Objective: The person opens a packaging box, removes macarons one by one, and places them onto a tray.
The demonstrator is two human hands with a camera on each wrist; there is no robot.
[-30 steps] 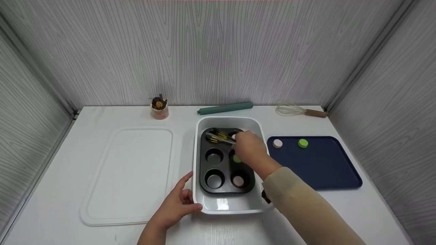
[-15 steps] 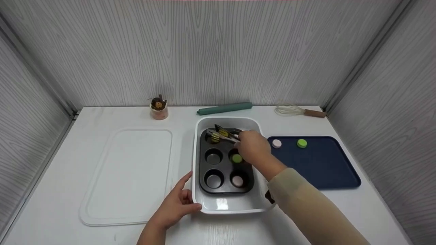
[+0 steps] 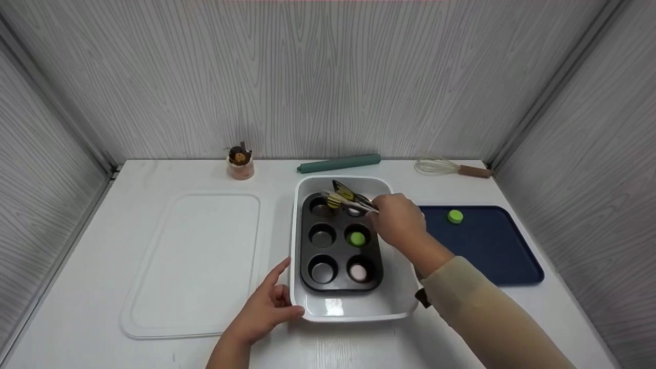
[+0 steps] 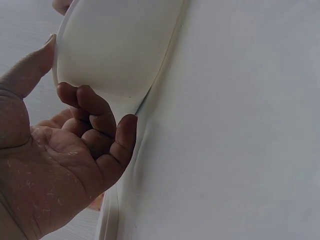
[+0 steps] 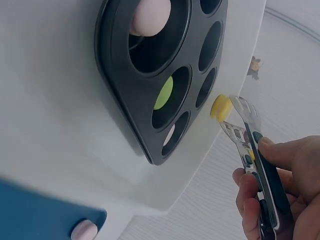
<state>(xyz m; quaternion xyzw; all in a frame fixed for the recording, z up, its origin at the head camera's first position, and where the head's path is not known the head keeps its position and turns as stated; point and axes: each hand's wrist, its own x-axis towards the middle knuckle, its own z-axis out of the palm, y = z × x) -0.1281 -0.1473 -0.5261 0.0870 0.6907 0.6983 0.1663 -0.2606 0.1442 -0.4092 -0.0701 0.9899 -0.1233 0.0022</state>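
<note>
A black muffin pan (image 3: 339,256) (image 5: 115,100) lies inside a white bin (image 3: 353,308) (image 4: 115,45). My right hand (image 3: 397,221) (image 5: 270,200) grips metal tongs (image 3: 354,201) (image 5: 250,145). The tongs pinch a yellow disc (image 3: 334,200) (image 5: 219,107) just above the pan's far row. One cup holds a green disc (image 3: 357,238) (image 5: 162,93), the near right cup a pink one (image 3: 359,272) (image 5: 150,15), and the far right cup a pale one. My left hand (image 3: 266,307) (image 4: 75,145) holds the bin's near left corner, thumb on the side wall, fingers curled against the front.
A dark blue tray (image 3: 492,251) (image 5: 30,210) lies right of the bin with a green disc (image 3: 454,216) and a pink disc (image 5: 84,230). A white lid (image 3: 197,261) lies to the left. A green rolling pin (image 3: 339,163), a whisk (image 3: 451,167) and a small dessert cup (image 3: 240,163) line the back edge.
The tongs have lifted the yellow disc out of the far left cup and carried it up and to the right. My right hand has shifted right. The left hand has stayed put.
</note>
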